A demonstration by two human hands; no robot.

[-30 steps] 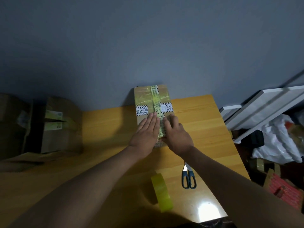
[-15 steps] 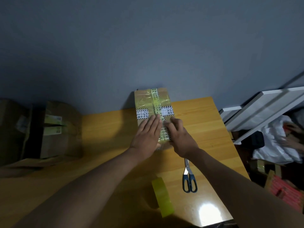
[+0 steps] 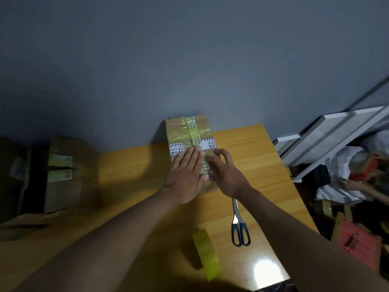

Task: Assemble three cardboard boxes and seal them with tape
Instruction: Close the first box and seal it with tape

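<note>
Cartons of brown cardboard stand at the far left edge of the table, in shadow against the grey wall, with pale strips of tape across their faces. Further right, at the far middle of the wooden table, a cardboard box lies flat, its long side running away from the viewer, its top crossed by yellowish tape and by white labels with black striped borders. Left hand lies flat on the near half of the box, fingers straight and together, palm pressing down and gripping nothing. Right hand sits just beside it on the right part of the box top, fingers bent with the tips touching the taped surface; whether anything is pinched between them cannot be told. Near the front edge, between the two forearms, a roll of yellow tape stands on its rim. Scissors with dark handles lie closed just right of the roll, blades pointing toward the box and partly under the right forearm. Beyond the table's right edge, white boards lean at an angle, and a white plastic bag and red items lie on the floor.
</note>
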